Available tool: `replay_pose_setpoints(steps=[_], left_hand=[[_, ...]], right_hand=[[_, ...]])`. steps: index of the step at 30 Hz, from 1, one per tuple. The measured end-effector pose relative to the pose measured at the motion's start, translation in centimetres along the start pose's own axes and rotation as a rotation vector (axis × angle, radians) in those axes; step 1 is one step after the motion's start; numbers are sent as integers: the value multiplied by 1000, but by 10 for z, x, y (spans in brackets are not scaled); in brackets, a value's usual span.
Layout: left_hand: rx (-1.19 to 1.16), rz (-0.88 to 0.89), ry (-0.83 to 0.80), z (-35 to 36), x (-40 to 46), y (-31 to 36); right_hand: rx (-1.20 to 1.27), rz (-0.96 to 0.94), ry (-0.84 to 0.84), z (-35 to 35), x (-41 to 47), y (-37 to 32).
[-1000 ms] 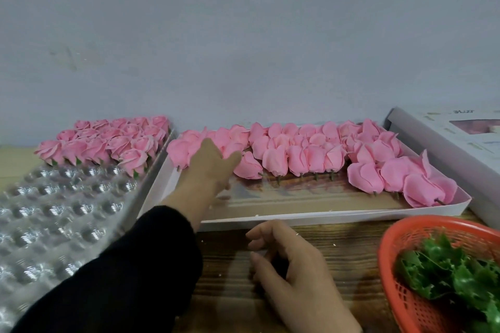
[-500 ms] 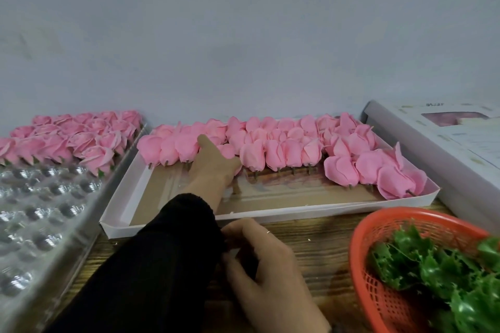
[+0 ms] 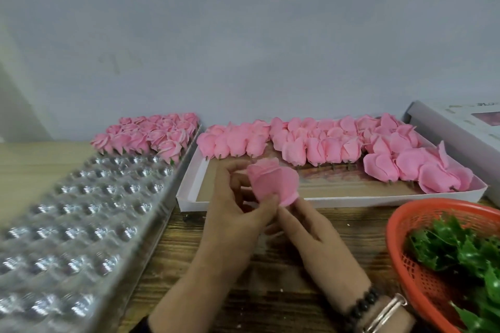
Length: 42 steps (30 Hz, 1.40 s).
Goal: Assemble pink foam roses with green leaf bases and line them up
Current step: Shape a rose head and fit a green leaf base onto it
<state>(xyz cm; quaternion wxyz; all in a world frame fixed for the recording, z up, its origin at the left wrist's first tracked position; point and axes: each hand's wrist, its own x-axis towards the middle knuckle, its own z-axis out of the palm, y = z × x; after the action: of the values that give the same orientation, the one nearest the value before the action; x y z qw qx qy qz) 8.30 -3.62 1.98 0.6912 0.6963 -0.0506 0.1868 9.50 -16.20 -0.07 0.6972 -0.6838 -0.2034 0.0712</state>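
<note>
Both hands on one pink foam rose [image 3: 272, 182], held above the near rim of the white tray [image 3: 189, 201]: left hand [image 3: 238, 213] pinches it, thumb on the lower petals, fingers behind; right hand [image 3: 311, 227] comes up under its base, fingers curled there, but I can't tell if it holds a leaf base.

Left to right I see a clear blister tray [image 3: 67, 224] with finished roses [image 3: 151, 135] at its far end, the white tray with loose rose heads [image 3: 324, 143] in rows, then an orange basket [image 3: 400, 246] of green leaf bases [image 3: 454, 249], and a white box [image 3: 457, 121] far right.

Risks, as I judge: foam petals crush or tear under a tight pinch; an off-centre push seats the base crooked.

Surface is a wood-grain table [image 3: 270, 292] against a plain grey wall [image 3: 243, 48].
</note>
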Motion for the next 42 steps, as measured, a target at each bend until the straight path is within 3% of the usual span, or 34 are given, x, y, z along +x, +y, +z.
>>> replay_pose_setpoints(steps=[2, 5, 11, 17, 20, 24, 29, 33, 38, 42], left_hand=[[-54, 2, 21, -3, -14, -1], [88, 41, 36, -4, -27, -5], [403, 116, -108, -5, -31, -13], [488, 145, -103, -7, -29, -19], [477, 93, -100, -7, -29, -22], [390, -111, -152, -6, -32, -21], [332, -136, -207, -5, -32, -14], [285, -119, -237, -5, -29, -9], [144, -128, -191, -3, -30, -6], [213, -105, -244, 1, -32, -11]], right_hand=[[177, 17, -66, 4, -4, -5], [237, 8, -93, 7, -8, -6], [-58, -26, -5, 8, -10, -3], [-92, -74, 124, 6, -3, 8], [-163, -113, 162, 6, -2, 10], [-290, -186, 128, 8, -6, 11], [-591, -365, 57, 17, -12, 5], [-498, -407, 93, 17, -13, 0], [-319, -313, 108, 15, -10, 1], [-444, -378, 25, 18, -8, 1]])
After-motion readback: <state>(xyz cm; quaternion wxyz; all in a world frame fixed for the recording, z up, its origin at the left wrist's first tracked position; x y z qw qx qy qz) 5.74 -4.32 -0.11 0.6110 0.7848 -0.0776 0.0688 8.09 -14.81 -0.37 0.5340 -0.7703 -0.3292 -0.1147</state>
